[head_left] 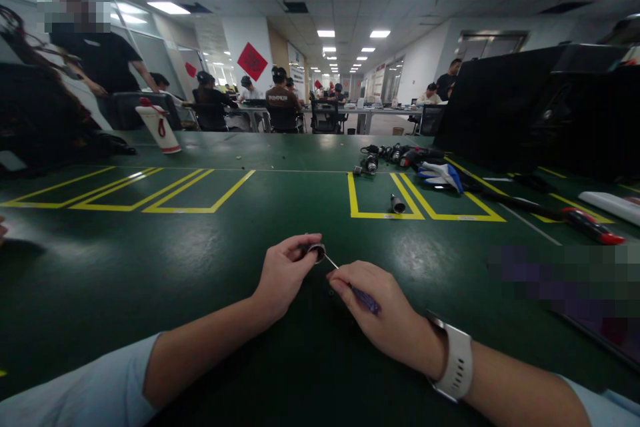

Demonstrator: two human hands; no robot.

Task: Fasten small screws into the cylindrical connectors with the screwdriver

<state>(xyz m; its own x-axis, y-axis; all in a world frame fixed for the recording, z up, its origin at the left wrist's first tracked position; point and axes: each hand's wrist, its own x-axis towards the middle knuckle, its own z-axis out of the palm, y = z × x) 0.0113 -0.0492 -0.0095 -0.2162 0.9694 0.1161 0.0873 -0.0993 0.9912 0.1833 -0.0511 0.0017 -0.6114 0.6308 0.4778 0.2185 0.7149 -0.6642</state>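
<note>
Looking down through the head camera, I am seeing both bare forearms lying on a green table mat, smooth and slightly glossy under the ceiling lights. The left hand is curling in, its thumb and fingertips pinching a small round metal piece, shiny, dark in the middle, held just above the mat near the table's centre. The right hand is closing around a thin screwdriver with a translucent blue-purple handle; its fine steel shaft is slanting up and left, the tip meeting the round piece. A white watch with a smooth band is wrapping the right wrist.

Farther back, yellow tape outlines are marking rectangles on the mat. Inside one of them a short metal cylinder is lying on its side, well apart from the hands. Behind it a cluster of dark and silvery parts is sitting beside a blue-and-white glove. To the right a long tool with a red and black handle is lying on the mat. On the left a white tapered bottle with red trim is standing upright. Other people are sitting at distant tables; one is standing at far left.
</note>
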